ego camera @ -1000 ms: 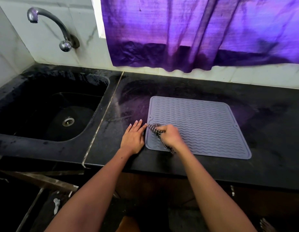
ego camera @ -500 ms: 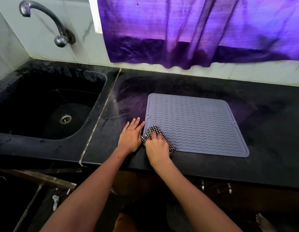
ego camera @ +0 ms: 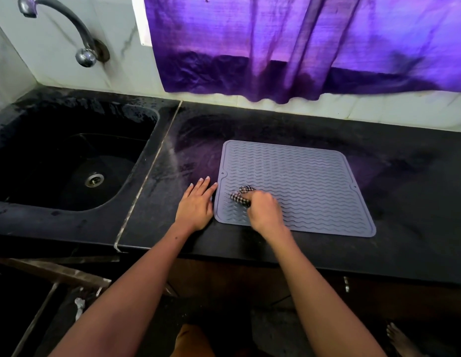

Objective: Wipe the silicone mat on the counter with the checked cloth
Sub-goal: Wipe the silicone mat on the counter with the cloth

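From the head view, the grey mat (ego camera: 296, 189) lies flat on the dark surface (ego camera: 404, 202), near its front edge and well right of the sink (ego camera: 69, 161). The left hand (ego camera: 196, 204) rests open and flat on the surface, fingers spread, its fingertips touching the mat's left edge; I'd judge it is there to pin the mat so it won't slide under the rubbing. The right hand (ego camera: 263, 211) is clamped on the bunched cloth (ego camera: 241, 195), pressing it onto the mat's front-left part, just beside the left hand. Bunching it likely gets the weave down into the wavy ribs. The mat's right and far parts lie bare, out of both hands' present reach.
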### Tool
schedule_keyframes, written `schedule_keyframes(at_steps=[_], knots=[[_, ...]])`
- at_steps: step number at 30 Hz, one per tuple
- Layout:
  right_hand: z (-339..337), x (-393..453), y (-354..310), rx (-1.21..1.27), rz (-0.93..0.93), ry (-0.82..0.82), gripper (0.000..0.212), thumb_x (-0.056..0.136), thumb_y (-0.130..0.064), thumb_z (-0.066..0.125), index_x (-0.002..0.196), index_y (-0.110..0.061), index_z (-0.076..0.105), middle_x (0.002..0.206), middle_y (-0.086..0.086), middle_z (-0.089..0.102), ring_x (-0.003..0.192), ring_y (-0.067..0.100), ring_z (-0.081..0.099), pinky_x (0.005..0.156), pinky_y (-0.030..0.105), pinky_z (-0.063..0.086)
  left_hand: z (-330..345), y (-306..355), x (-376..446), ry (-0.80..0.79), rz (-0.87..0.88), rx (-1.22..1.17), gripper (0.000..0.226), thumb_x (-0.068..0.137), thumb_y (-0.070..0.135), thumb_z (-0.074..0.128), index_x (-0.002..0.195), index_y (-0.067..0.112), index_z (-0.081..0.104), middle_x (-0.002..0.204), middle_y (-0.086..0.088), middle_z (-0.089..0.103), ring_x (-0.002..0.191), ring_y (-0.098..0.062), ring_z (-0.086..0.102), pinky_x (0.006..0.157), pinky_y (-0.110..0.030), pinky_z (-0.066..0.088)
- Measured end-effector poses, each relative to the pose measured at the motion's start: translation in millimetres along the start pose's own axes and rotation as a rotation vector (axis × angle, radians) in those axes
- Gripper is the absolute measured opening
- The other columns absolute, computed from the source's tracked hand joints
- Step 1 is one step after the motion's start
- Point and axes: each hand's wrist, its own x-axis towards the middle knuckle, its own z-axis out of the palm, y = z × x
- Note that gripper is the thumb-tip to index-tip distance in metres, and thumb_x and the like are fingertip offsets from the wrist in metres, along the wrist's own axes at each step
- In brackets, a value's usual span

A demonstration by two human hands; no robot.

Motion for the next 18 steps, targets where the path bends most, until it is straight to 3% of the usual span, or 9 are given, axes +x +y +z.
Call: schedule_keyframes(at_steps=[3, 7, 10, 13, 15, 18], knots=[[11.5, -8.0, -3.7, -0.176, -0.072, 0.002, 0.044, 0.090, 0.003, 0.044, 0.127, -0.017, 0.057, 0.130, 0.008, 0.053, 0.116, 0.031, 0.054, 0.091, 0.040, 0.046, -1.1, 1.3, 0.4, 0.009, -0.007, 0.003, 0.075, 0.077, 0.040, 0.002, 0.142, 0.019, 0.035, 0.152, -0.006, 0.026, 0.142, -0.019, 0.020, 0.117, -0.036, 0.009], [16.0, -6.8, -0.4, -0.236, -0.101, 0.013, 0.039, 0.090, 0.001, 0.046, 0.125, -0.012, 0.055, 0.133, 0.008, 0.049, 0.120, 0.030, 0.050, 0.092, 0.041, 0.046, -1.6, 2.6, 0.2, 0.006, -0.009, -0.005, 0.076, 0.077, 0.039, 0.002, 0.143, 0.019, 0.034, 0.153, -0.005, 0.024, 0.142, -0.018, 0.019, 0.117, -0.035, 0.007], [19.0, -7.9, 2.8, -0.230, -0.136, 0.029, 0.042, 0.089, 0.001, 0.049, 0.128, -0.012, 0.052, 0.135, 0.008, 0.048, 0.123, 0.029, 0.047, 0.094, 0.041, 0.045, -1.5, 4.4, 1.3, 0.000, -0.039, -0.034, 0.061, 0.086, 0.032, 0.014, 0.142, 0.020, 0.035, 0.153, -0.004, 0.025, 0.143, -0.017, 0.018, 0.116, -0.033, 0.005], [21.2, -3.4, 14.8, -0.123, -0.135, 0.009, 0.049, 0.088, 0.000, 0.049, 0.132, -0.022, 0.052, 0.138, 0.004, 0.049, 0.122, 0.029, 0.050, 0.097, 0.039, 0.044, -1.3, 10.8, 7.5, -0.002, -0.109, -0.104, 0.044, 0.096, 0.020, 0.031, 0.140, 0.017, 0.039, 0.152, -0.005, 0.027, 0.143, -0.018, 0.017, 0.116, -0.035, 0.004], [15.1, 5.1, 25.2, 0.024, -0.089, -0.013, 0.051, 0.086, -0.002, 0.052, 0.129, -0.030, 0.056, 0.132, 0.005, 0.057, 0.118, 0.030, 0.055, 0.100, 0.035, 0.044, -0.3, 15.4, 9.0, -0.007, -0.144, -0.112, 0.045, 0.098, 0.027, 0.028, 0.140, 0.016, 0.039, 0.153, -0.005, 0.026, 0.143, -0.018, 0.016, 0.116, -0.038, 0.004], [1.8, 18.2, 34.1, 0.261, -0.006, -0.054, 0.054, 0.085, 0.004, 0.043, 0.124, -0.028, 0.062, 0.119, 0.010, 0.066, 0.107, 0.031, 0.061, 0.091, 0.032, 0.047, 2.5, 15.9, 4.3, -0.020, -0.135, -0.063, 0.061, 0.091, 0.041, 0.014, 0.143, 0.017, 0.033, 0.154, -0.005, 0.022, 0.144, -0.018, 0.012, 0.117, -0.038, 0.002]])
